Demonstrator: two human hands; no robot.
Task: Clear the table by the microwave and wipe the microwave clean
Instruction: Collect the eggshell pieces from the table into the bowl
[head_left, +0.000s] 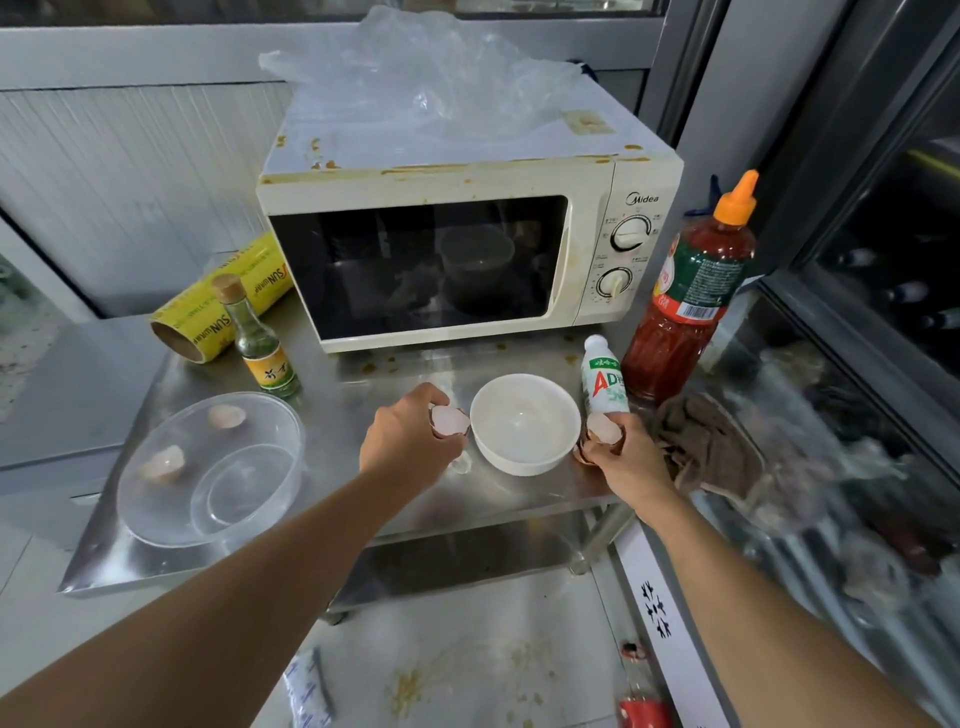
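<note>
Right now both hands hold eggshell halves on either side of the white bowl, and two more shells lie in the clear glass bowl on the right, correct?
Nearly. The head view shows the clear glass bowl on the table's left side, not the right. The left hand and right hand do hold eggshell halves beside the white bowl.

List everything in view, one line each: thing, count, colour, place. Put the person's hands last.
microwave: one, cream, stained, back of table
plastic bag: one, clear, on top of the microwave
table: one, steel, holds everything
cling wrap roll: one, yellow, left of the microwave
small bottle: one, green glass, by the roll
clear bowl: one, front left, two eggshell pieces inside
white bowl: one, front centre, between the hands
drink bottle: one, white, right of the white bowl
sauce bottle: one, red, orange cap, right of the microwave
cloth: one, brown, right edge
left hand: holds an eggshell
right hand: holds eggshells
</note>
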